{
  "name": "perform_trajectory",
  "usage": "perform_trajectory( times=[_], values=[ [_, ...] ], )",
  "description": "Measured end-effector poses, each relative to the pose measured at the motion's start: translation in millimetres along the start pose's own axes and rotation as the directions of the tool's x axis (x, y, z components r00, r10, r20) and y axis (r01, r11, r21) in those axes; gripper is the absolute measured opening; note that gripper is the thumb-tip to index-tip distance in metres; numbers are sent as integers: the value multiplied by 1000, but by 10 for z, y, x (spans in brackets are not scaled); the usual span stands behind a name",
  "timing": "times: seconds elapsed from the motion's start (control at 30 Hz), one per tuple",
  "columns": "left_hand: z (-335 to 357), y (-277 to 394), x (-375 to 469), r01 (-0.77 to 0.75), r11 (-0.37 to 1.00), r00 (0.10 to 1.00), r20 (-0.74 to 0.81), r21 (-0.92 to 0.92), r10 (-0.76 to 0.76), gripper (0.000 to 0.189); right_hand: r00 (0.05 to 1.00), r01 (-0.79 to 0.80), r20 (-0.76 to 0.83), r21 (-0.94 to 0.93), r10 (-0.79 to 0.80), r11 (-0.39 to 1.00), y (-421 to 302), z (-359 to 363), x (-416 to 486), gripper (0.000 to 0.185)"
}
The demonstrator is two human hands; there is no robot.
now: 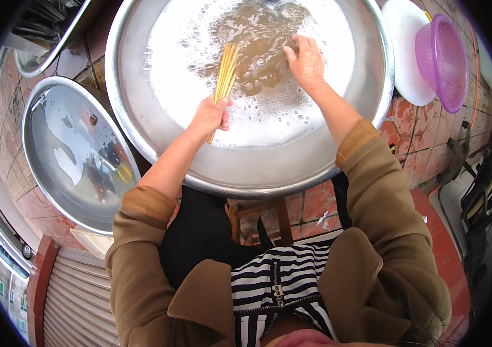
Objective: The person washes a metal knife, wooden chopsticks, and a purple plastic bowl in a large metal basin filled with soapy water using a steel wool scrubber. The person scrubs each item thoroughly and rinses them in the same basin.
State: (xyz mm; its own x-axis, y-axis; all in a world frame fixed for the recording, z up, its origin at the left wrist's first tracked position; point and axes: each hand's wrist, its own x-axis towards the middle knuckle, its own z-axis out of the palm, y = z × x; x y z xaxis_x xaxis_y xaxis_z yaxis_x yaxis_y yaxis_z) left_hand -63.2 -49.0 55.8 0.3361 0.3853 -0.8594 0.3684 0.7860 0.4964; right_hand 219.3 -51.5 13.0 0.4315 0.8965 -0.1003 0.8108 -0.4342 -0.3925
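A large round metal basin [267, 169] holds cloudy, sudsy water. My left hand [213, 113] grips a bundle of yellowish chopsticks [227, 71] near the lower end; the sticks lean up over the foam at the left of the murky patch. At the right of that patch, my right hand [306, 60] is at the water's surface with thumb and fingers apart, fingertips wet; nothing shows between them. Whatever lies under the murky water is hidden.
At the left stands a smaller metal basin [61, 197] of water with small things in it. A metal tub with dark items [44, 21] is at the upper left. To the right are a white round lid or basin [406, 56] and a purple plastic colander [448, 65] on red tiles.
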Motion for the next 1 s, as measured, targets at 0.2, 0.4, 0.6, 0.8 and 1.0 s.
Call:
perform_trajectory(
  times=[0.2,0.4,0.6,0.8,1.0],
  values=[
    [-56,50,-26,-31,997,998,-53,-68,27,22,777,471,-146,-511,-612,719,-414,-244,837,51],
    [-107,161,-26,-59,998,997,-52,-13,59,22,759,651,355,-441,-546,617,-388,-158,1509,60],
    [-212,174,-25,-33,982,996,-89,-188,16,20,867,83,497,-99,-23,992,-60,-262,1561,43],
    [-176,271,21,-85,989,992,-103,-124,73,24,970,-94,243,275,26,957,168,-418,1088,53],
    [-140,328,72,-112,991,976,-196,-77,95,28,923,365,222,-239,-315,900,-376,-75,572,74]
  ],
)
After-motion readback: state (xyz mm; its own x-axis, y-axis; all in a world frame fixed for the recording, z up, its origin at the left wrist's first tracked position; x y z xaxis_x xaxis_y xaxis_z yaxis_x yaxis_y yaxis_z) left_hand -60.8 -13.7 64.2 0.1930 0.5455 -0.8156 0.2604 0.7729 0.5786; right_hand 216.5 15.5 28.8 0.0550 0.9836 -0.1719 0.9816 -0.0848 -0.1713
